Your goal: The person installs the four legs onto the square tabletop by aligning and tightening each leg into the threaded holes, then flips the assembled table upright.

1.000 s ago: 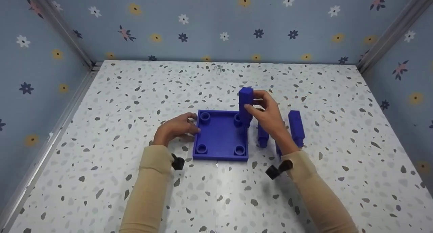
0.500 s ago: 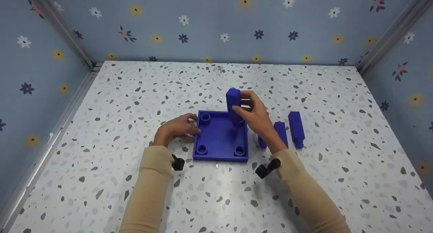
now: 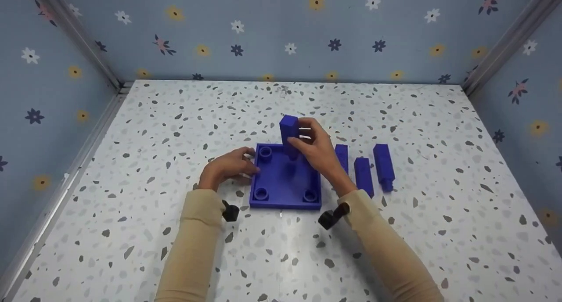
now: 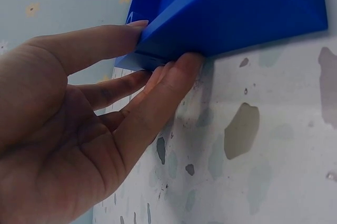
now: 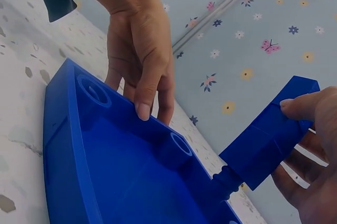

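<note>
A shallow square blue panel (image 3: 281, 183), walled all round with round sockets in its corners, lies on the table, hollow side up. My left hand (image 3: 230, 166) holds its left wall; in the right wrist view the thumb (image 5: 147, 90) laps over the rim while other fingers stay outside. My right hand (image 3: 322, 148) pinches a square-sided blue leg (image 3: 288, 128) upright above the panel's far part. The leg's threaded end (image 5: 225, 182) points down, apart from the far-left socket (image 3: 265, 157). My right hand hides the far-right socket in the head view.
Three more blue legs, a near one (image 3: 341, 157), a middle one (image 3: 363, 174) and an outer one (image 3: 384, 166), lie right of the panel on the speckled table (image 3: 281, 258). Flower-patterned walls (image 3: 281, 30) enclose the back and sides.
My right hand has carried the leg leftward, from the panel's right edge to over its far middle. The legs on the right are more exposed. My left hand has stayed at the left wall.
</note>
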